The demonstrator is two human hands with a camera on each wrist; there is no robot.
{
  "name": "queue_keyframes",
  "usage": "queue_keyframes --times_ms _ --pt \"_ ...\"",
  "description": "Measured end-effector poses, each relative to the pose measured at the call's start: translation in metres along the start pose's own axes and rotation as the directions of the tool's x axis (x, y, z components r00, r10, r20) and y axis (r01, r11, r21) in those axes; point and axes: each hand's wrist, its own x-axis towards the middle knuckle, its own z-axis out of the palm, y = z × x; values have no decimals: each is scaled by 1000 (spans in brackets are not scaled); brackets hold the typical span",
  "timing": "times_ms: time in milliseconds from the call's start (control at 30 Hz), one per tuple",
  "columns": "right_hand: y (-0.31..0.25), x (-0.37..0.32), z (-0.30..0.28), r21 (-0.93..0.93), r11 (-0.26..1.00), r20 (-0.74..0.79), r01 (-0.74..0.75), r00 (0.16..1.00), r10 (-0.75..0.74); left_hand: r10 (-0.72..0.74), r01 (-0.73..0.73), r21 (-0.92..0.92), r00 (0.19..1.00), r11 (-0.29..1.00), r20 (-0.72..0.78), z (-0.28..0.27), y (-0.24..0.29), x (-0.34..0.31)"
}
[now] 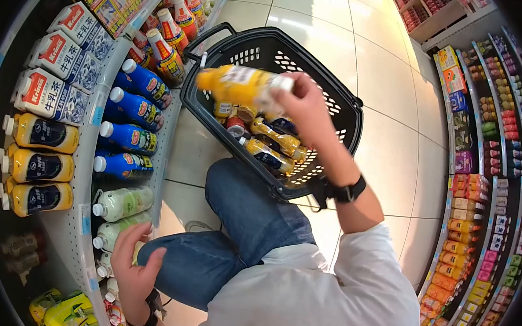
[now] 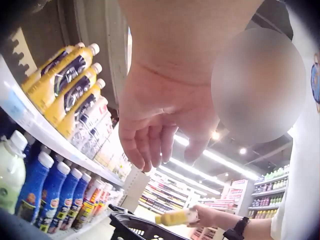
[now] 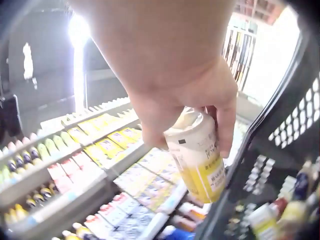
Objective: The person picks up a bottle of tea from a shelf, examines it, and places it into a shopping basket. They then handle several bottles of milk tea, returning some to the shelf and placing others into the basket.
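My right hand (image 1: 305,108) grips a yellow-and-white drink bottle (image 1: 233,82) by its white end and holds it sideways over the black shopping basket (image 1: 349,136). In the right wrist view, thumb and fingers close round the white end of that bottle (image 3: 200,165). Inside the basket lie several yellow bottles (image 1: 268,154) with dark labels and a jar with a reddish lid (image 1: 235,126). My left hand (image 1: 134,257) hangs by the lower shelf, near pale green bottles (image 1: 124,203). It holds nothing, and its fingers are loosely bent in the left wrist view.
On the left shelves stand blue bottles (image 1: 129,138), yellow bottles (image 1: 43,167) and milk tea cartons (image 1: 49,94). Bottles with red and yellow labels (image 1: 170,58) stand beyond the blue ones. Another stocked shelf (image 1: 473,198) runs along the right, across the tiled floor (image 1: 390,155).
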Motion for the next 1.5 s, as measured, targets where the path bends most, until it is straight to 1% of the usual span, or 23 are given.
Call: queue_keyframes --times_ms 67,133,200,267,300,333,400,467,533,600,667,733,800,867,933,1000,1067,1133,1267,1333,1400,1467,1500 --pt "-15 -41 33 253 964 129 -81 990 50 18 -16 -58 999 998 34 12 0 9" --pt "-1 -77 69 506 842 285 -185 958 39 -192 164 -509 981 845 -3 28 4 12" --pt "12 -107 89 419 862 516 -284 856 31 -200 202 -590 977 781 70 34 0 12" --pt "1 -126 104 345 868 627 -358 776 71 -287 245 -759 955 604 80 37 -26 -2" --pt "3 -131 111 333 876 643 -349 764 60 -255 177 -829 966 530 43 36 -34 -7" --pt "5 -134 117 322 883 658 -341 751 50 -260 186 -827 964 531 50 37 -38 -10" --pt "8 -137 123 331 872 666 -362 744 56 -363 146 -813 928 564 -85 36 -41 -15" --pt "9 -136 128 312 941 627 -129 773 -102 -411 107 -815 896 569 -169 45 -33 -13" --pt "10 -135 130 299 952 664 -68 731 -156 -459 60 -812 848 581 -266 45 -35 -13" --pt "12 -130 126 293 956 704 -9 678 -209 -365 73 -783 909 618 -203 37 -44 -16" --pt "15 -120 111 98 972 755 212 621 -211 -430 29 -811 858 584 -279 35 -38 -14" --pt "29 -108 94 -91 899 706 428 664 -245 -440 3 -826 847 564 -298 23 -41 -19" --pt "32 -98 75 -349 788 643 508 741 -193 -420 -64 -838 843 542 -337 14 -40 -17" --pt "57 -99 53 -551 658 578 513 804 -143 -386 -116 -862 859 493 -336 0 -27 -10" --pt "81 -109 29 -644 569 549 511 827 -121 -411 -59 -866 863 496 -294 -16 -6 -11" --pt "107 -119 14 -655 650 503 384 864 -4 -438 -63 -853 837 519 -327 -23 1 -11" --pt "114 -119 12 -590 750 476 300 879 23 -447 -61 -845 827 532 -342 -31 7 -11" --pt "111 -118 13 -585 734 508 346 862 -2 -451 -38 -851 836 524 -314 -38 13 -13" --pt "127 -115 6 -466 846 525 260 851 28 -401 -84 -832 847 549 -350 -50 26 -21" --pt "132 -111 4 -437 830 574 347 818 -40 -396 -89 -795 830 600 -392 -64 32 -31" --pt "138 -113 5 -447 836 545 319 838 -28 -335 -113 -638 774 762 -537 -85 42 -48" --pt "139 -113 3 -461 827 541 320 841 -24 -289 -175 -557 708 812 -644 -111 51 -66" --pt "148 -111 2 -448 820 540 358 839 -71 -189 -270 -450 642 851 -743 -127 61 -75"
